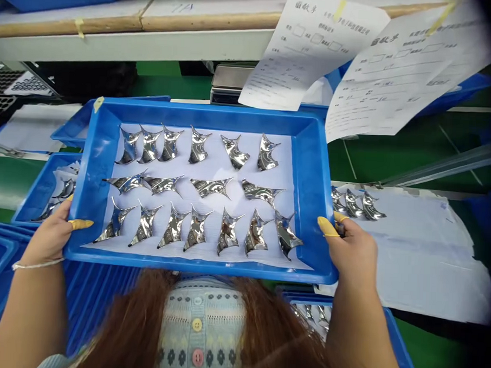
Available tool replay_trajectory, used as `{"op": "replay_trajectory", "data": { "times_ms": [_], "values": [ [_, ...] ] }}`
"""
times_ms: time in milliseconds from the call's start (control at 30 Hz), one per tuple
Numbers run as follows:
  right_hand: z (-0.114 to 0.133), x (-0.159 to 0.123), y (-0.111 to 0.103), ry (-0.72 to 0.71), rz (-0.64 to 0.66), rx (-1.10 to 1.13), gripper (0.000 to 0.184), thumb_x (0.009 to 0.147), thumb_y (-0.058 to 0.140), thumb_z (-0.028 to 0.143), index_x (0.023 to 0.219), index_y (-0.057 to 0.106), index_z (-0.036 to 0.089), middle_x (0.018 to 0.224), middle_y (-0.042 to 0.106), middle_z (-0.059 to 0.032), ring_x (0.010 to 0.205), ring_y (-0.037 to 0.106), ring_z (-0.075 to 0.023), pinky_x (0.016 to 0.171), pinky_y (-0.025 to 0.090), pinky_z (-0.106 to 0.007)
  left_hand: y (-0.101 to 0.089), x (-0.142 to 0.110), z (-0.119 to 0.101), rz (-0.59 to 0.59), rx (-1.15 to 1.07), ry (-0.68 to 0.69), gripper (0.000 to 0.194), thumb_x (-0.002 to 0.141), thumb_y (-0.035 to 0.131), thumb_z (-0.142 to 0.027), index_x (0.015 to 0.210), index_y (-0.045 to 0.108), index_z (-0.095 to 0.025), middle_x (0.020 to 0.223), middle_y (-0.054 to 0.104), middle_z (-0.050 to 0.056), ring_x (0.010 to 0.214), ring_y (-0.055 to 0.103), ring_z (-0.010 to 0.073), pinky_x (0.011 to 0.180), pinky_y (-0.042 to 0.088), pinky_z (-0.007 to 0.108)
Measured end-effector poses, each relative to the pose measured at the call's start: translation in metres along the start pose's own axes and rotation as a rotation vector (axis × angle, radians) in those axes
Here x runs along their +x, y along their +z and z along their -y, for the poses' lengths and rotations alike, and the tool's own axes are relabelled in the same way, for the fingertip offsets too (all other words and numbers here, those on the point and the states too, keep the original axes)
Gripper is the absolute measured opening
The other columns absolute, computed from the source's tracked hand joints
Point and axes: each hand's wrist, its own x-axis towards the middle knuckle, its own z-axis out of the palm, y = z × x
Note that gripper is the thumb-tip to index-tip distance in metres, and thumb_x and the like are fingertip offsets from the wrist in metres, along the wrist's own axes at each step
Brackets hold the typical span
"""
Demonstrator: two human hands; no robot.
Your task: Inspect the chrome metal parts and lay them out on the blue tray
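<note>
Between my two hands I hold a blue plastic tray [208,116], tipped a little so that its inside faces me. My left hand [54,232] grips the left wall, its thumb over the rim in a yellow finger cover. On the opposite wall, my right hand [351,240] does the same, also with yellow covers on thumb and finger. White paper [171,148] lines the tray floor. Shiny, curved, pointed metal pieces [229,232] lie on it in three rows, none touched by my fingers. The fingers under the tray are hidden.
Paper forms [316,46] hang from the shelf edge [212,22] ahead. On the right, more metal pieces [353,204] lie on a paper-covered surface [425,257]. Stacked blue trays [93,307] stand at lower left; another filled tray [401,348] is at lower right.
</note>
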Motion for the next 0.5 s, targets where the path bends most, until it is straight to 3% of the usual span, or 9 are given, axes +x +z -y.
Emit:
{"op": "replay_trajectory", "data": {
  "times_ms": [300, 500],
  "values": [
    [-0.005, 0.003, -0.001, 0.035, 0.021, -0.033, 0.054, 0.07, 0.053, 0.047, 0.111, 0.066, 0.014, 0.071, 0.063, -0.009, 0.067, 0.054, -0.0264, 0.059, 0.037, -0.034, -0.013, -0.02, -0.01, 0.072, -0.034, 0.04, 0.091, 0.049, 0.078, -0.02, 0.134, 0.044, -0.029, 0.091, 0.068, -0.001, 0.06, 0.06, 0.0138, 0.05, 0.054, 0.022],
    [0.008, 0.001, -0.004, 0.136, 0.061, -0.008, 0.045, 0.074, 0.056, 0.037, 0.11, 0.067, 0.012, 0.069, 0.065, -0.0084, 0.061, 0.053, -0.0227, 0.057, 0.037, -0.031, -0.017, -0.026, -0.01, 0.128, -0.06, 0.036, 0.094, 0.051, 0.078, -0.019, 0.137, 0.039, -0.027, 0.09, 0.068, 0.0, 0.058, 0.06, 0.0136, 0.048, 0.053, 0.022]
  ]
}}
